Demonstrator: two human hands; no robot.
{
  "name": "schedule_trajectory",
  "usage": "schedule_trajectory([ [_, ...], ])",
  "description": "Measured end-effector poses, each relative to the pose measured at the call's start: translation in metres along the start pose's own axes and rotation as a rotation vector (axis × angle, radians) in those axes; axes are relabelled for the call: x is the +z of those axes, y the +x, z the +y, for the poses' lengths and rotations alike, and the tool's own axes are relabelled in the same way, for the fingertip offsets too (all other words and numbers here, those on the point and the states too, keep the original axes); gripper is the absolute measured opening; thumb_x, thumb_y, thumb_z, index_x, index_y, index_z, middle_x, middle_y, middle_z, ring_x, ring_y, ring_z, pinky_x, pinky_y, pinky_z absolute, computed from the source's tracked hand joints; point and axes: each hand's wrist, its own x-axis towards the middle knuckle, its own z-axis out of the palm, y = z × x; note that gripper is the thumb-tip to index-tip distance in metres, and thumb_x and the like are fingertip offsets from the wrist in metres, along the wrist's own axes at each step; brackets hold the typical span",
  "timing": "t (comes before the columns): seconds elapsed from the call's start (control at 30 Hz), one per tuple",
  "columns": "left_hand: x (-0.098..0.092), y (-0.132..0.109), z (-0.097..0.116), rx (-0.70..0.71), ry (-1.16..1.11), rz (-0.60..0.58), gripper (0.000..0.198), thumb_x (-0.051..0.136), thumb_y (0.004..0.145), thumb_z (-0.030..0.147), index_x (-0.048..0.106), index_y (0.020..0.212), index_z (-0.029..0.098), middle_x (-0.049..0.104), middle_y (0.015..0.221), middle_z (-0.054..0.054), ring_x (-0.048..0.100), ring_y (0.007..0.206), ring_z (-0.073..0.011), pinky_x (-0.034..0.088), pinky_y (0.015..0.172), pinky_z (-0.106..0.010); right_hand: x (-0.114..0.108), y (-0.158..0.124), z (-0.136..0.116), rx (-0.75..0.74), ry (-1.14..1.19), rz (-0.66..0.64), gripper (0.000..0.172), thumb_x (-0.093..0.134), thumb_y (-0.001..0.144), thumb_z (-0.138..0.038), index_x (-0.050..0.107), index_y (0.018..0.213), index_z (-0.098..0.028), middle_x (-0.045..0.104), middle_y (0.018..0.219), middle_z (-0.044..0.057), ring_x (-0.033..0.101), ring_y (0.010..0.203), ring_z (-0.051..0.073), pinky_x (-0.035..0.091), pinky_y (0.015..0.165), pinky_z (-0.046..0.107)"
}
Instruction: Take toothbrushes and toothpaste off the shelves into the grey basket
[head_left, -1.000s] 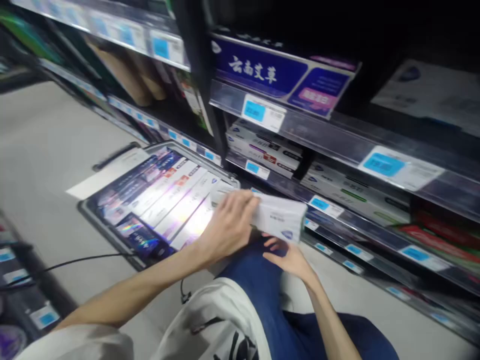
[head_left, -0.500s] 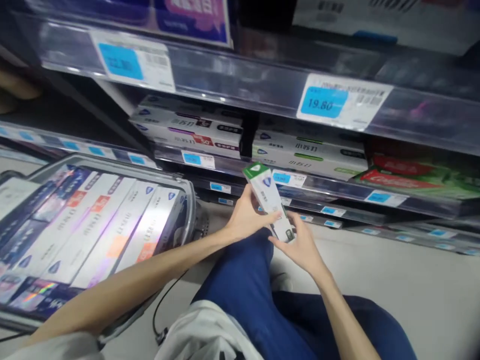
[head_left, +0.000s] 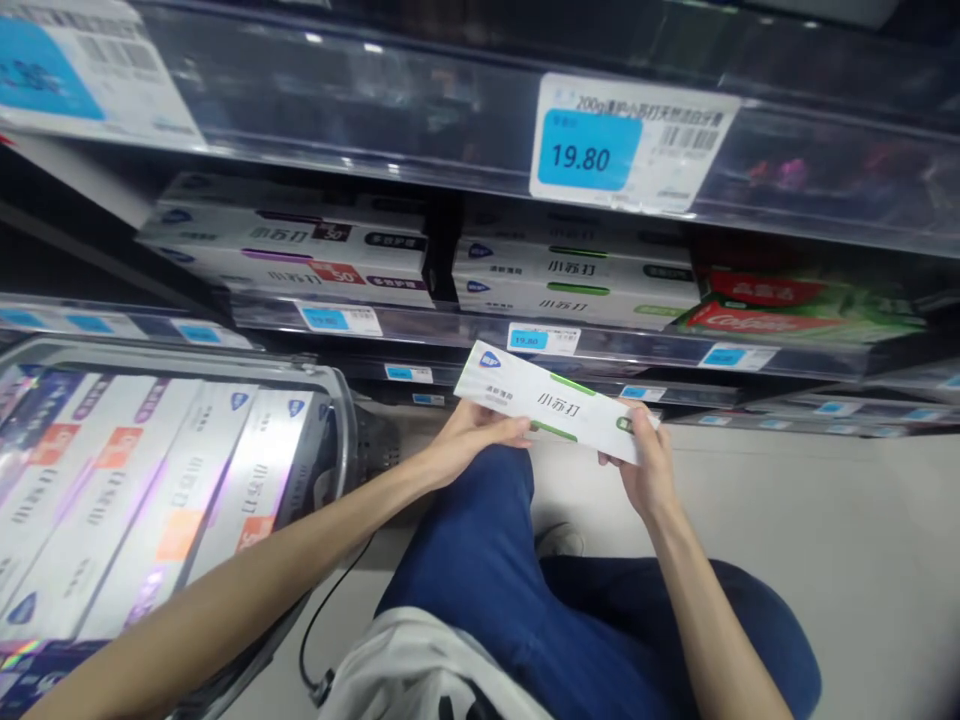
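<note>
While I monitor from the remote station, a white box (head_left: 559, 405) with green stripes is found in front of the shelf (head_left: 442, 325), held in both hands. I record the right hand (head_left: 646, 465) pinching its right end, thumb on the printed face and fingers curled behind. The left hand (head_left: 465, 442) pinches the near long edge toward the other end, thumb uppermost, fingers mostly hidden beneath.

I note the governing relation: the box lies between the hands, long axis running from one to the other, roughly along the shelf but skewed, its left end closer to the shelf. The left hand appears nearer to the shelf by a small margin. I cannot judge the height gap.

On the shelf I find green-marked boxes (head_left: 577, 270) beyond the held one, with purple-marked boxes (head_left: 330, 265) to their left. In front of the shelf, left of the hands, is a bin (head_left: 346, 430) containing a row of boxes (head_left: 262, 460).
</note>
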Motion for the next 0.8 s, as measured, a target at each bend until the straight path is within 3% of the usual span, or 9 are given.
schedule_trajectory([
  [0.1, 0.001, -0.006, 0.003, -0.081, -0.06, -0.037, 0.043, 0.086, 0.066, 0.024, 0.073, 0.105, 0.013, 0.074, 0.11, -0.013, 0.066, 0.111, -0.0328, 0.056, 0.092, -0.047, -0.003, 0.002, -0.001, 0.029, 0.054, -0.053, 0.044, 0.057, 0.089, -0.062, 0.068, 0.103, -0.022, 0.063, 0.085, 0.002, 0.054, 0.057, 0.01, 0.044, 0.043, 0.022],
  [0.2, 0.001, -0.011, 0.006, -0.099, -0.149, -0.027, 0.047, 0.082, 0.066, 0.016, 0.072, 0.112, 0.016, 0.074, 0.112, -0.01, 0.063, 0.117, -0.0308, 0.046, 0.106, -0.05, -0.006, 0.002, -0.001, 0.035, 0.065, -0.147, 0.03, 0.068, 0.086, -0.049, 0.068, 0.107, -0.027, 0.065, 0.098, 0.001, 0.059, 0.072, 0.012, 0.049, 0.052, 0.022],
  [0.3, 0.0, -0.011, 0.005, -0.054, -0.232, -0.005, 0.064, 0.077, 0.065, 0.005, 0.066, 0.125, 0.026, 0.068, 0.129, -0.004, 0.056, 0.128, -0.028, 0.035, 0.115, -0.05, -0.004, 0.001, -0.002, -0.063, -0.014, -0.24, 0.038, 0.079, 0.078, -0.03, 0.066, 0.114, -0.03, 0.066, 0.116, 0.002, 0.063, 0.103, 0.019, 0.055, 0.081, 0.028],
  [0.4, -0.002, -0.009, 0.002, -0.04, -0.281, -0.043, 0.071, 0.075, 0.064, -0.001, 0.064, 0.126, 0.031, 0.058, 0.143, -0.001, 0.046, 0.138, -0.0271, 0.028, 0.12, -0.049, 0.0, 0.001, -0.003, -0.218, -0.133, -0.287, 0.047, 0.083, 0.073, -0.021, 0.064, 0.115, -0.031, 0.064, 0.126, 0.004, 0.057, 0.122, 0.023, 0.048, 0.103, 0.038],
  [0.6, -0.004, -0.009, -0.001, 0.004, -0.23, -0.12, 0.079, 0.078, 0.066, 0.0, 0.058, 0.135, 0.033, 0.049, 0.153, 0.0, 0.037, 0.146, -0.026, 0.026, 0.121, -0.045, 0.006, 0.003, -0.005, -0.413, -0.282, -0.292, 0.041, 0.083, 0.072, -0.016, 0.063, 0.105, -0.027, 0.065, 0.123, 0.006, 0.058, 0.12, 0.024, 0.047, 0.103, 0.041],
  [0.8, -0.003, -0.009, -0.001, -0.034, -0.237, -0.065, 0.089, 0.078, 0.064, -0.001, 0.052, 0.142, 0.032, 0.054, 0.149, -0.002, 0.041, 0.143, -0.026, 0.025, 0.122, -0.043, 0.012, -0.002, -0.013, -0.389, -0.401, -0.364, 0.053, 0.08, 0.076, -0.019, 0.053, 0.12, -0.027, 0.055, 0.139, 0.011, 0.051, 0.132, 0.025, 0.047, 0.104, 0.042],
])
